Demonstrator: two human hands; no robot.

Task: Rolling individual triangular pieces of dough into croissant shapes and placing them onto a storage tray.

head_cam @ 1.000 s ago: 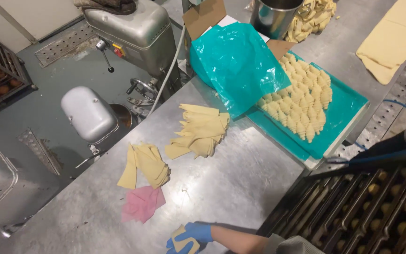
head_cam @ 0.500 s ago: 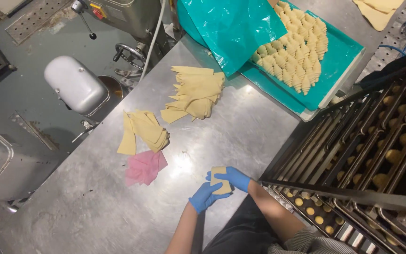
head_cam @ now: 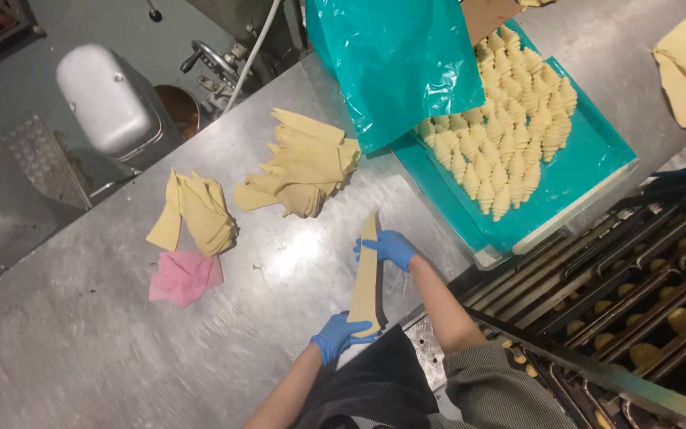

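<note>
A long pale dough triangle [head_cam: 368, 276] lies stretched on the steel table [head_cam: 105, 349] in front of me. My left hand [head_cam: 337, 335], in a blue glove, grips its wide end near the table's front edge. My right hand [head_cam: 389, 247], also gloved in blue, pinches the strip close to its narrow tip. A pile of cut dough triangles [head_cam: 303, 164] rests further back on the table. A smaller stack of dough pieces [head_cam: 194, 210] lies to the left of it.
A teal tray [head_cam: 589, 159] holds several rolled raw croissants [head_cam: 502, 127], half under a teal plastic sheet [head_cam: 395, 63]. A pink cloth [head_cam: 183, 276] lies at left. A rack of trays [head_cam: 645, 294] stands at right. A grey mixer [head_cam: 109, 103] stands beyond the table.
My hands went from holding a small folded piece of dough together to pulling it out into a long triangle, left hand near me, right hand further away. The camera moved closer.
</note>
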